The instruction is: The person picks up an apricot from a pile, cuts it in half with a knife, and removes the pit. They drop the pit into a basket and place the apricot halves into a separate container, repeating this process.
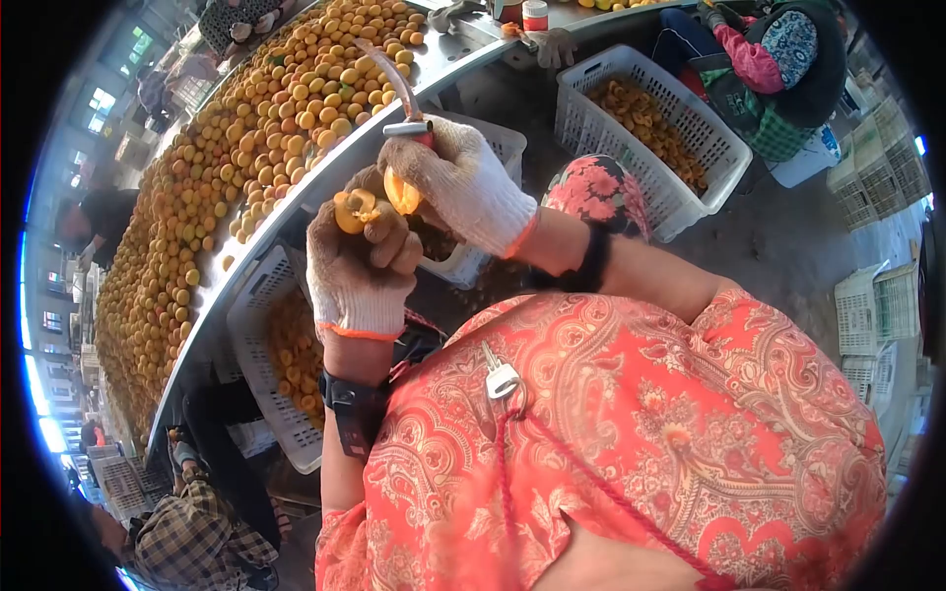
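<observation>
My left hand (357,271), in a stained white work glove, grips a cut apricot half (352,213) whose open face with the pit area is turned up. Close beside it, my gloved right hand (468,177) is closed round a curved knife (399,87), its blade pointing up and away over the table edge. Between the right thumb and fingers is a second apricot half (402,191), orange and shiny. The two hands are almost touching. Part of the knife handle is hidden inside the right glove.
Whole apricots (286,108) cover the metal table (443,57) ahead. Under its edge, a white crate (307,445) holds cut apricots, and another crate (507,148) sits behind my hands. A fuller crate (724,182) stands right. Co-workers sit at right (778,69) and lower left (202,527).
</observation>
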Tool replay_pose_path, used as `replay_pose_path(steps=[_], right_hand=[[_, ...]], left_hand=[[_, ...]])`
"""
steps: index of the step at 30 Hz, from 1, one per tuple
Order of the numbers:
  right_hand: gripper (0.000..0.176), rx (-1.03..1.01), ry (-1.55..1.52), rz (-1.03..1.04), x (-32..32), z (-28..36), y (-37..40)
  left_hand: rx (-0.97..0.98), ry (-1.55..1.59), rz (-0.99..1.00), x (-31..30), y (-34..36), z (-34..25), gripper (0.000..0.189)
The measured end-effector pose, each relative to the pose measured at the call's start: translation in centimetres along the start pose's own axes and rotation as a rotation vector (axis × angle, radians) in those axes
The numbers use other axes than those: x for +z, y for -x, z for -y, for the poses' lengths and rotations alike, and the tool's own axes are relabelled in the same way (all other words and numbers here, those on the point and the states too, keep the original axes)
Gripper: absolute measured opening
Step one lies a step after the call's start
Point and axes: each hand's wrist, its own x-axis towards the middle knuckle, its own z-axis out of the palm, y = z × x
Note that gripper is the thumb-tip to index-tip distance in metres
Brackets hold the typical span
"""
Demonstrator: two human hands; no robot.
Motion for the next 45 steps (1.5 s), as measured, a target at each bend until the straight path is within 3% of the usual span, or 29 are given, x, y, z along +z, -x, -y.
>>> replay_pose_path(steps=[1, 2, 3, 5, 6, 7, 9, 10, 11, 12, 13, 14, 15, 17, 19, 20, 22, 25, 27, 31, 33, 35, 37, 39, 41, 43, 45], right_hand=[[0.018, -0.019, 0.021, -0.014, 0.1, 0.1, 0.1], [0.019, -0.182, 0.038, -0.031, 0.4, -0.6, -0.4], [0.019, -0.182, 0.037, -0.029, 0.6, -0.7, -0.1], [0.021, -0.265, 0.287, 0.027, 1.4, 0.0, 0.8], [0.022, -0.321, 0.598, 0.167, 1.0, 0.1, 0.6], [0.020, -0.382, 0.610, 0.150, 1.2, 0.1, 0.7], [0.023, -0.027, 0.409, 0.098, 1.2, 1.5, 0.8], [0.023, -0.027, 0.409, 0.100, 0.7, 0.9, 0.4], [0.025, -0.150, 0.517, 0.123, -0.1, -0.1, -0.3], [0.026, -0.275, 0.623, 0.143, -0.7, -1.0, -0.6], [0.026, -0.275, 0.623, 0.141, -0.9, -1.4, -0.4], [0.028, -0.295, 0.744, 0.202, -1.0, -1.6, -0.3], [0.030, -0.317, 0.866, 0.267, -1.1, -1.6, -0.3], [0.030, -0.234, 0.836, 0.306, -1.1, -0.5, -0.5], [0.027, -0.023, 0.804, 0.376, -0.8, 0.2, -0.4], [0.027, -0.021, 0.801, 0.380, -0.8, -0.1, -0.4], [0.022, -0.242, 0.945, 0.332, -0.9, -1.1, -0.4], [0.027, -0.235, 1.022, 0.323, -0.9, -2.0, -0.6], [0.028, -0.229, 1.056, 0.313, -0.8, -2.6, -0.7], [0.030, -0.238, 1.152, 0.262, -0.5, -3.7, -1.1], [0.028, -0.227, 1.136, 0.238, -0.1, -3.5, -1.4], [0.027, -0.210, 1.124, 0.214, -0.1, -3.8, -1.9], [0.025, -0.170, 1.005, 0.052, -0.4, -4.8, -3.3], [0.025, -0.193, 0.941, 0.027, -0.8, -5.3, -3.9], [0.027, -0.126, 0.864, -0.025, -1.3, -5.2, -4.7], [0.038, -0.041, 1.056, -0.018, -3.2, -5.7, -6.1], [0.044, 0.032, 1.034, -0.042, -3.4, -5.6, -5.9]], left_hand=[[0.044, 0.005, -0.117, 0.3, 0.1, 0.0, 0.032], [0.046, 0.004, -0.118, 0.9, 0.1, 0.2, 0.032], [0.090, 0.015, -0.216, 1.7, 0.0, 0.8, 0.032], [0.182, 0.038, -0.410, 3.5, -0.3, 1.7, 0.032], [0.184, 0.087, -0.504, 1.9, -0.4, 1.6, 0.035], [0.185, 0.085, -0.499, 0.6, -0.3, 1.2, 0.035], [-0.012, 0.115, -0.347, -1.0, 0.2, 0.7, 0.033], [0.042, 0.002, -0.419, 0.6, 0.2, 1.1, 0.030], [0.042, 0.003, -0.422, 0.6, 0.4, 1.1, 0.030], [-0.015, -0.059, -0.385, 0.5, 0.8, 1.2, 0.030], [-0.070, -0.122, -0.344, 0.5, 0.9, 1.1, 0.029], [-0.063, -0.202, -0.549, 1.5, 0.5, 1.3, 0.030], [-0.059, -0.203, -0.546, 1.7, 0.5, 1.5, 0.030], [0.031, -0.358, -0.430, 1.7, 0.7, 1.8, 0.031], [0.062, -0.390, -0.451, 2.0, 0.5, 2.0, 0.030], [0.044, -0.376, -0.512, 2.2, 0.5, 2.0, 0.029], [0.026, -0.360, -0.573, 2.2, 0.0, 1.8, 0.028], [-0.027, -0.358, -0.700, 1.8, -0.7, 1.8, 0.037], [-0.006, -0.340, -0.672, 1.4, -0.7, 1.8, 0.025], [-0.045, -0.319, -0.675, 0.4, -1.5, 1.4, 0.024], [-0.093, -0.271, -0.757, 0.3, -2.1, 1.0, 0.036], [-0.096, -0.324, -0.706, 0.0, -2.1, 0.9, 0.035], [-0.100, -0.376, -0.655, -0.3, -1.8, 0.9, 0.033], [-0.087, -0.297, -0.478, -0.8, -1.1, 0.6, 0.025], [-0.052, -0.302, -0.534, -0.8, -1.1, 0.4, 0.034], [0.018, -0.375, -0.265, -1.3, -0.5, -0.5, 0.045], [0.037, -0.365, -0.262, -2.2, -0.4, -1.1, 0.049]])
